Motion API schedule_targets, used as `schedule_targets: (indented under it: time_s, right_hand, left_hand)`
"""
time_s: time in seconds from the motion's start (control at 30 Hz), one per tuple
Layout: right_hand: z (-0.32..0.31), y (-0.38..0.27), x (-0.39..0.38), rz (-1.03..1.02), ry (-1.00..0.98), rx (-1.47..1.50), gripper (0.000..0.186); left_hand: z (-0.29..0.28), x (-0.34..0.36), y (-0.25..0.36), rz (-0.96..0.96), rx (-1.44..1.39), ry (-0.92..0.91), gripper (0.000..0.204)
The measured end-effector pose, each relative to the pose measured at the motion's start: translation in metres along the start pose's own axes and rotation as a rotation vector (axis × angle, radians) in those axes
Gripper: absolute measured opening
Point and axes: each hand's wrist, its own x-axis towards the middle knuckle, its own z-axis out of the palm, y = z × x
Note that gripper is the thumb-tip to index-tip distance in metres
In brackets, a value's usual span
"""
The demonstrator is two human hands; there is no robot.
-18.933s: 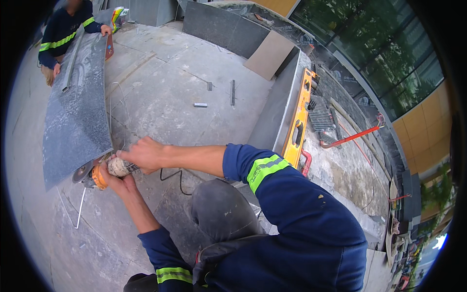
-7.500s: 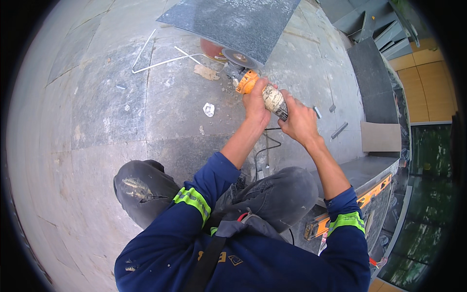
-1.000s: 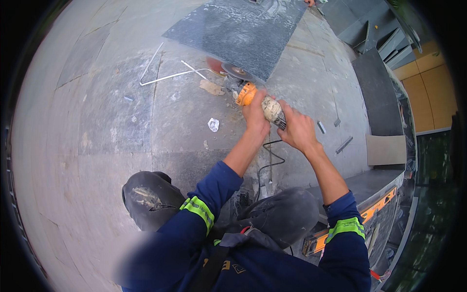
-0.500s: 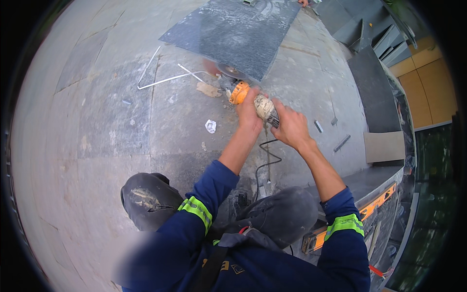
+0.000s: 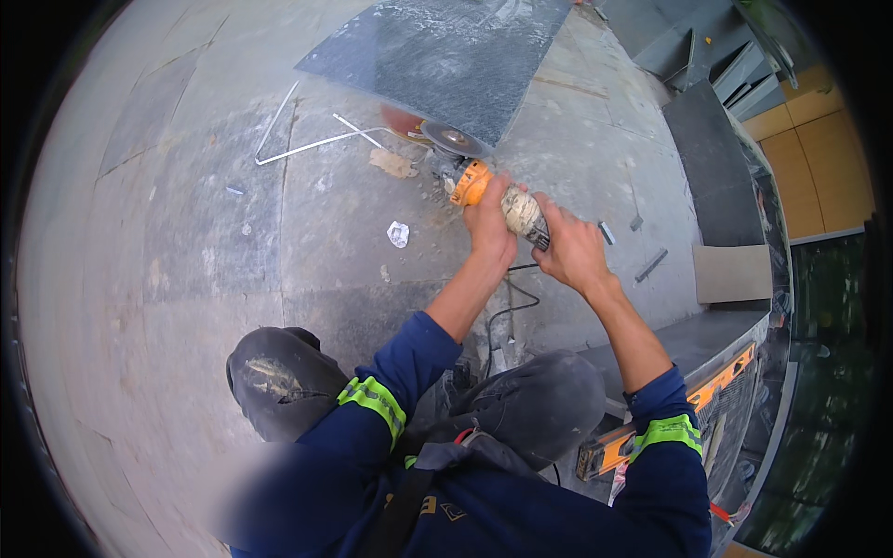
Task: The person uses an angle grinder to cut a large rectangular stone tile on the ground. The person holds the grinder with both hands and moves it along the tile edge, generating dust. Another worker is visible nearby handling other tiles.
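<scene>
- Two dark-trousered knees, the left [image 5: 279, 377] and the right [image 5: 539, 400], bent at the lower centre; two navy sleeves, one yellow-green band on each.
- One orange spirit level [image 5: 721, 377] at the lower right, partly hidden by the right arm.
- Two hands on one tool: the right hand [image 5: 572, 246] is wrapped around the rear end of the angle grinder [image 5: 472, 182]; the left hand [image 5: 491, 223] is curled around its body, behind the orange collar.
- That one grinder sits just above the frame's centre, tilted, its single disc [image 5: 453, 139] at the slab's near edge; whether they touch, I cannot tell.
- One black cord [image 5: 515, 310] on the floor below.
- One crumpled white piece [image 5: 398, 234] left of the hands; two short grey bars [image 5: 652, 265] to their right.
- One brown scrap [image 5: 393, 164] and one bent white strip [image 5: 307, 150], upper left.
- One grey slab [image 5: 437, 70], upper centre, one red object [image 5: 402, 124] beneath it.
- One tan panel [image 5: 733, 273] at the right.
</scene>
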Motion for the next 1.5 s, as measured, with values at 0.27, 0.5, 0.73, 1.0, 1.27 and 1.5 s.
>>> schedule_targets:
  time_s: [0.27, 0.5, 0.73, 1.0, 1.27, 1.5]
  right_hand:
    - [0.005, -0.012, 0.021, 0.006, -0.029, 0.009, 0.086]
    - [0.012, -0.02, 0.036, 0.031, -0.052, 0.014, 0.084]
    - [0.005, -0.009, 0.016, 0.053, -0.059, 0.006, 0.086]
    - [-0.01, -0.001, -0.011, 0.068, -0.071, 0.003, 0.086]
    - [-0.002, -0.007, 0.005, 0.06, -0.075, -0.001, 0.084]
    - [0.013, -0.009, 0.022, -0.021, 0.028, 0.008, 0.084]
  left_hand:
    - [-0.001, 0.018, 0.016, 0.033, 0.06, -0.009, 0.019]
    - [-0.011, 0.042, 0.028, 0.016, 0.048, -0.077, 0.022]
    - [-0.003, 0.018, 0.011, 0.004, 0.028, -0.018, 0.023]
    - [0.004, -0.012, -0.003, -0.018, 0.014, 0.004, 0.022]
    - [0.001, 0.004, 0.005, 0.018, 0.011, -0.004, 0.021]
    - [-0.003, 0.022, 0.02, 0.006, 0.064, -0.026, 0.021]
